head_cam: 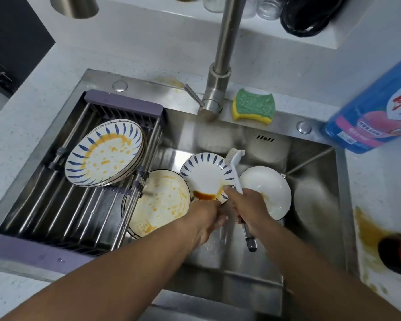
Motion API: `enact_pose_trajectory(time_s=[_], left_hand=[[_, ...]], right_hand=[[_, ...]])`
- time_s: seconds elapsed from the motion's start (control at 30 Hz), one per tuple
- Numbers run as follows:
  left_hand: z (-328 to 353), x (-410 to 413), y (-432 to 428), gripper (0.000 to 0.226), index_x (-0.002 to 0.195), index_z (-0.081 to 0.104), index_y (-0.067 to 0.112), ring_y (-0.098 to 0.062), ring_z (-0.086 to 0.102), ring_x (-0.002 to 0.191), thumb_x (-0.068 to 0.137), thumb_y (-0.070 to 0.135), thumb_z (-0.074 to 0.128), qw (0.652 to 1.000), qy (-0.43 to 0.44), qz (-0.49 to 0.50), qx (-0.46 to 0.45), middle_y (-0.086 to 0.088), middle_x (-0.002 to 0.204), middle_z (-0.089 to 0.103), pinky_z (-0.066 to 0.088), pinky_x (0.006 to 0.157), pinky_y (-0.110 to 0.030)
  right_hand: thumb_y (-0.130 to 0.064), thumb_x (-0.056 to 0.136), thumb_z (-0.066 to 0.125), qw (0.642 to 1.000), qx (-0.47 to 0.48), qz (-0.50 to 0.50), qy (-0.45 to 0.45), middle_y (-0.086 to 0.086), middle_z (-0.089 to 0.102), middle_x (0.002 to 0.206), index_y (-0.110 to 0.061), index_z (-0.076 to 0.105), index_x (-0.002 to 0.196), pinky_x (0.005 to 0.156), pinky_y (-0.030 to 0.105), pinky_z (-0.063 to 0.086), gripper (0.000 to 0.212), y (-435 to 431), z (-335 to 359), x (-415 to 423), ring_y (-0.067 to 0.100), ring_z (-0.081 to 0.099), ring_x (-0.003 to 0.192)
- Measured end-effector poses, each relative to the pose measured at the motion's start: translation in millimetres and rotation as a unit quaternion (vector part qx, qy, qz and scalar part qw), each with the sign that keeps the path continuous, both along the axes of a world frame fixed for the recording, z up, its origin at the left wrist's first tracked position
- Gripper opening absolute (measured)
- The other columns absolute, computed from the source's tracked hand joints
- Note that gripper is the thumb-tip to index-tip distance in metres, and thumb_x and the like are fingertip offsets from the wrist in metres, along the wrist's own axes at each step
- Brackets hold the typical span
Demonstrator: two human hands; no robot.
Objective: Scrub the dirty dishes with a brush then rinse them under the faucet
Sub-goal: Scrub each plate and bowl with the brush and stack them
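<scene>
The left hand (206, 218) grips the 6 o'clock rim of a tilted white, blue-leafed plate (204, 174). At its 3 o'clock the right hand (250, 205) curls its fingers (229, 190) round a white plastic brush (236, 169), head toward 12 o'clock

The drying rack (63, 212) covers the left part of the sink (315, 205), with a stack of stained plates (104, 151) on its back half and bare bars at its front. The faucet (220, 66) rises from the back edge, with a sponge (254, 106) just beside it. A large stained plate (162, 200), a blue-patterned plate (204, 174) and a white bowl (269, 191) crowd the basin's middle (the left hand (206, 218) and the right hand (248, 207), holding a brush (235, 167), meet over them). Bare steel shows along the right wall.
</scene>
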State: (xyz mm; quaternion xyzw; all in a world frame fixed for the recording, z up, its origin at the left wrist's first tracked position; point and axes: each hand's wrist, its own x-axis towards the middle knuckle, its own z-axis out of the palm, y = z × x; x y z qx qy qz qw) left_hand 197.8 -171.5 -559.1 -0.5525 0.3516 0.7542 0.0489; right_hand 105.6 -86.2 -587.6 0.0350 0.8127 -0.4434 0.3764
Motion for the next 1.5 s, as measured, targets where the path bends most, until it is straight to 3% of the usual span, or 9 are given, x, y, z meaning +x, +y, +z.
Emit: enact_pose_trajectory(time_s=[0.1, 0.27, 0.37, 0.53, 0.73, 1.07, 1.17, 1.3, 1.5], left_hand=[[-24.3, -19.3, -0.1, 0.025, 0.084, 0.060, 0.009, -0.014, 0.058, 0.061, 0.105, 0.006, 0.046, 0.993, -0.052, 0.064, 0.088, -0.001, 0.050, 0.066, 0.055, 0.057, -0.026], [-71.5, -37.2, -8.6, 0.032, 0.114, 0.068, 0.011, -0.019, 0.068, 0.094, 0.104, 0.010, 0.038, 0.958, -0.134, 0.182, 0.175, -0.006, 0.106, 0.071, 0.059, 0.052, -0.034], [-71.5, -46.3, -3.6, 0.034, 0.113, 0.069, 0.008, -0.022, 0.075, 0.082, 0.108, 0.018, 0.037, 0.947, -0.134, 0.221, 0.188, -0.006, 0.111, 0.071, 0.056, 0.047, -0.030], [-70.1, -55.1, 3.0, 0.031, 0.129, 0.062, 0.001, -0.032, 0.067, 0.118, 0.108, 0.013, 0.044, 0.930, -0.096, 0.294, 0.201, -0.019, 0.126, 0.068, 0.054, 0.099, -0.042], [-102.6, -49.7, 2.5, 0.032, 0.132, 0.060, 0.001, -0.040, 0.069, 0.110, 0.104, 0.004, 0.045, 0.923, -0.106, 0.307, 0.208, -0.025, 0.120, 0.069, 0.057, 0.095, -0.050], [-25.4, -48.2, 21.7, 0.027, 0.124, 0.061, -0.003, -0.039, 0.062, 0.118, 0.107, 0.000, 0.041, 0.915, -0.029, 0.313, 0.252, -0.022, 0.123, 0.064, 0.061, 0.084, -0.049], [-0.1, -45.5, 33.5, 0.028, 0.119, 0.063, 0.000, -0.037, 0.066, 0.106, 0.106, -0.003, 0.038, 0.929, -0.015, 0.272, 0.251, -0.024, 0.121, 0.065, 0.062, 0.076, -0.048], [32.8, -31.6, 34.6, 0.030, 0.126, 0.064, -0.003, -0.034, 0.071, 0.086, 0.102, -0.006, 0.046, 0.962, 0.036, 0.158, 0.220, -0.025, 0.117, 0.071, 0.062, 0.052, -0.045], [76.1, -1.7, -2.9, 0.039, 0.114, 0.062, -0.008, -0.035, 0.076, 0.073, 0.090, -0.023, 0.035, 0.983, 0.099, 0.003, 0.155, -0.023, 0.083, 0.076, 0.063, 0.068, -0.050]], right_hand=[[-0.041, 0.088, 0.076, 0.998, 0.020, 0.065, 0.000, 0.003, 0.052, 0.054, -0.010, 0.063, 0.074, 0.041, 0.026, 0.037, 0.037, 17.6, 5.6, -22.6, 0.017, 0.043, 0.040], [-0.034, 0.091, 0.075, 0.989, 0.030, 0.144, -0.018, 0.000, 0.052, 0.051, -0.013, 0.059, 0.065, 0.039, 0.021, 0.035, 0.037, 31.6, 9.4, -39.9, 0.014, 0.040, 0.037], [-0.038, 0.089, 0.076, 0.985, 0.033, 0.169, -0.018, 0.004, 0.055, 0.059, -0.015, 0.061, 0.066, 0.041, 0.022, 0.037, 0.036, 33.8, 7.2, -44.3, 0.015, 0.043, 0.039], [-0.041, 0.086, 0.078, 0.979, 0.034, 0.202, -0.015, 0.002, 0.056, 0.058, -0.020, 0.063, 0.064, 0.044, 0.025, 0.040, 0.034, 33.4, 11.3, -49.7, 0.016, 0.047, 0.044], [-0.041, 0.086, 0.079, 0.978, 0.054, 0.200, -0.006, 0.001, 0.053, 0.058, -0.019, 0.059, 0.065, 0.045, 0.024, 0.039, 0.036, 40.2, 22.2, -54.8, 0.017, 0.044, 0.045], [-0.034, 0.093, 0.072, 0.963, 0.094, 0.242, 0.074, 0.009, 0.062, 0.070, -0.016, 0.068, 0.097, 0.042, 0.025, 0.042, 0.019, 44.1, 76.9, -63.2, 0.016, 0.050, 0.048], [-0.043, 0.099, 0.059, 0.929, 0.151, 0.313, 0.127, 0.008, 0.067, 0.075, -0.021, 0.067, 0.098, 0.047, 0.029, 0.052, 0.023, 44.1, 107.0, -64.9, 0.017, 0.061, 0.054], [-0.035, 0.109, 0.033, 0.786, 0.291, 0.479, 0.262, 0.004, 0.067, 0.120, -0.023, 0.063, 0.121, 0.086, 0.035, 0.051, 0.035, 43.1, 152.0, -63.6, 0.022, 0.064, 0.102], [-0.033, 0.109, 0.036, 0.765, 0.318, 0.485, 0.280, 0.001, 0.066, 0.131, -0.032, 0.058, 0.136, 0.096, 0.039, 0.051, 0.035, 50.1, 209.2, -49.2, 0.022, 0.062, 0.116]])
